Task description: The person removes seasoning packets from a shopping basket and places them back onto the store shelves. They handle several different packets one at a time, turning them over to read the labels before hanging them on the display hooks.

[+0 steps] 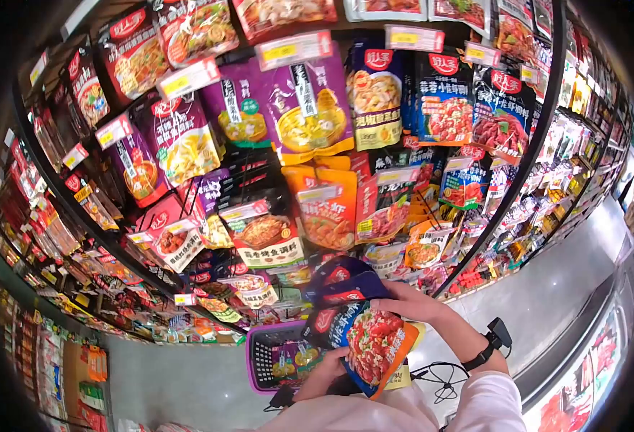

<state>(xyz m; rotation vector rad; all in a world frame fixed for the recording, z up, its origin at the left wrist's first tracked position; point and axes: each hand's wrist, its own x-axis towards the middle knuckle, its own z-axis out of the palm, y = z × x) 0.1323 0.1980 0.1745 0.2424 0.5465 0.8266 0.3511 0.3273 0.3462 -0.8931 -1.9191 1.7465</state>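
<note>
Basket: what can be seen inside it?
Inside the basket lie purple packets. The left hand and held packets cover its right part, so anything there can't be seen.

"小龙虾" on the held pouch (379, 344), "好人家" on blue shelf pouch (444, 104).

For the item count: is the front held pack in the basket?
Out: left hand and right hand hold the pack outside the basket.

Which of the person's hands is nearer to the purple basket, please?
Left. The left hand appears beside the purple basket, at the left edge of the held packets; the right hand is farther off, at their upper edge.
</note>
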